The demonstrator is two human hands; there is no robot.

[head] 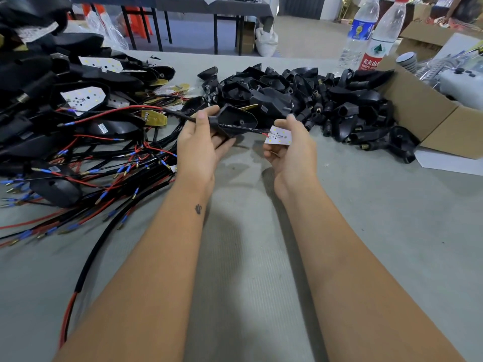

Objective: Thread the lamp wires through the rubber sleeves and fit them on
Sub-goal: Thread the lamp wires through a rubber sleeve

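Grey mat (261,257) w/ wire pile (104,165), housings heap (300,100), tables behind (209,6).

Head-worn view, down over table (261,257)

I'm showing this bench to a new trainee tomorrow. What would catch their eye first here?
First, the two hands at centre: the left hand grips a black rubber sleeve with a wire through it, while the right hand holds the small white LED board on that wire's end. Next, the tangle of red and black wires spread at left. Beyond the hands lies a heap of black sleeves, beside an open cardboard box.
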